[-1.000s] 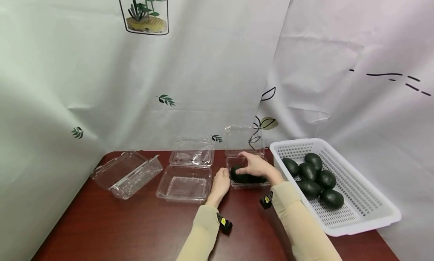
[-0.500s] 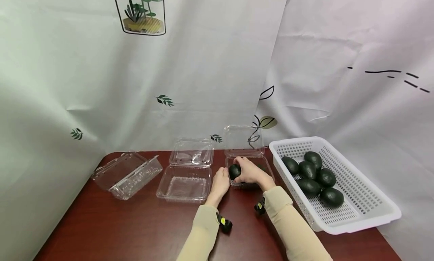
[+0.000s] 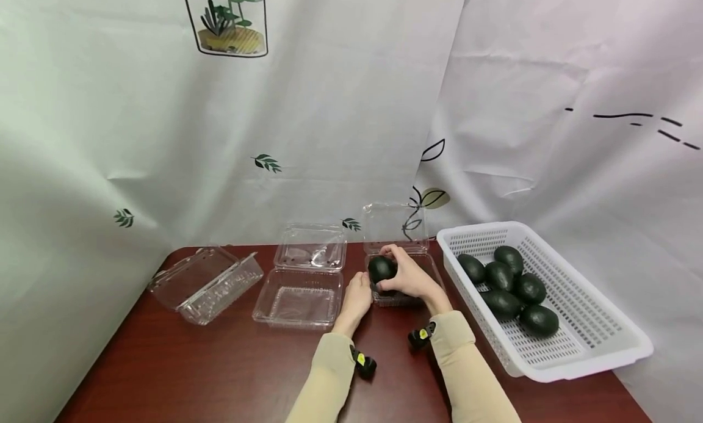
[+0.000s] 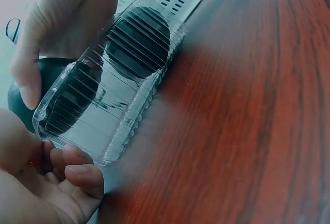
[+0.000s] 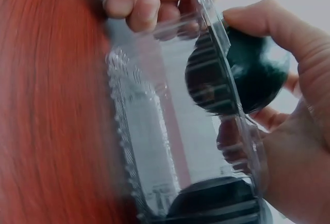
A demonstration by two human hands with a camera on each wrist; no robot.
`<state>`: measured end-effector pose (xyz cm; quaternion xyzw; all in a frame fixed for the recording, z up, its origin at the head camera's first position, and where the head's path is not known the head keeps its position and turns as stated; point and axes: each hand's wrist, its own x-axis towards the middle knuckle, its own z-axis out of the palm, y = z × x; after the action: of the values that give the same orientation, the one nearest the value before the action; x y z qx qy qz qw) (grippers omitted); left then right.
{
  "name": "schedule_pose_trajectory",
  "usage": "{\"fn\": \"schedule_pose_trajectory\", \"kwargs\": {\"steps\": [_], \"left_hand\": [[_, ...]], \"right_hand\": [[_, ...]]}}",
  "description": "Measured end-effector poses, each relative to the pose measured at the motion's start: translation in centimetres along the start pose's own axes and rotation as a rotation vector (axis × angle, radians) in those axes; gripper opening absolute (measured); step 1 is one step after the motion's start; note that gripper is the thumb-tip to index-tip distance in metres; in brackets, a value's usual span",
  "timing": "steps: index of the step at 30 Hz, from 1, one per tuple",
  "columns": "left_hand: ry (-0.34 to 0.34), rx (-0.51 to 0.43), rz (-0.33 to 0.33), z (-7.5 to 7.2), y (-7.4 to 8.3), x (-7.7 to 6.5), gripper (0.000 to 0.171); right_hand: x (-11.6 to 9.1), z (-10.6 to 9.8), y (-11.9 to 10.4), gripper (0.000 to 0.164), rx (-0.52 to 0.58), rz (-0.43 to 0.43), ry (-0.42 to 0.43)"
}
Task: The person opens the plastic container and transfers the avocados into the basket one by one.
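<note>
The right-hand clear plastic clamshell container stands with its lid up at the back of the table. My left hand holds its left end, fingertips curled at the rim. Between the thumb and fingers of my right hand is a dark green avocado. In the right wrist view this avocado hangs partly below the rim, inside the container's left end. Another avocado sits at the container's right end, seen through the ribbed wall in the left wrist view; my right hand mostly hides it in the head view.
Left of the hands lies a second clamshell, lid folded back. A third clamshell is tipped on its side farther left. A white perforated basket with several avocados stands at the right. A printed cloth hangs behind the table.
My right hand has taken hold of the avocado at the container's left end and lifted it somewhat. My left hand has stayed at the container's edge.
</note>
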<state>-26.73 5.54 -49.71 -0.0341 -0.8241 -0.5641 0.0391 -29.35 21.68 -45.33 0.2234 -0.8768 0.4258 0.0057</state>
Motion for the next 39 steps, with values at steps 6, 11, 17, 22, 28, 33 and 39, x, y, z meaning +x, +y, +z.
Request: {"fn": "schedule_pose_trajectory", "kwargs": {"steps": [6, 11, 17, 22, 28, 33, 39], "left_hand": [[0.009, -0.011, 0.005, -0.1, 0.1, 0.2, 0.031], [0.011, -0.031, 0.011, -0.3, 0.3, 0.3, 0.030], [0.011, -0.039, -0.004, -0.3, 0.2, 0.5, 0.031], [0.008, -0.070, 0.015, -0.1, 0.1, 0.9, 0.032], [-0.009, -0.061, 0.002, -0.2, 0.1, 0.9, 0.032], [-0.003, -0.056, 0.000, 0.1, -0.1, 0.3, 0.031], [0.006, -0.053, -0.013, 0.1, -0.2, 0.0, 0.032]], "right_hand": [[-0.2, -0.1, -0.5, 0.067, 0.099, -0.035, 0.029], [-0.5, -1.4, -2.7, 0.069, 0.118, -0.047, 0.053], [-1.0, -4.2, -6.6, 0.069, 0.110, -0.038, 0.096], [-0.7, -6.7, -7.6, 0.069, 0.097, -0.054, 0.158], [-0.8, -9.9, -5.4, 0.073, 0.050, -0.004, 0.174], [-2.2, -12.5, -6.5, 0.071, 0.032, 0.063, 0.177], [-3.1, -15.1, -2.9, 0.069, 0.000, 0.117, 0.165]]}}
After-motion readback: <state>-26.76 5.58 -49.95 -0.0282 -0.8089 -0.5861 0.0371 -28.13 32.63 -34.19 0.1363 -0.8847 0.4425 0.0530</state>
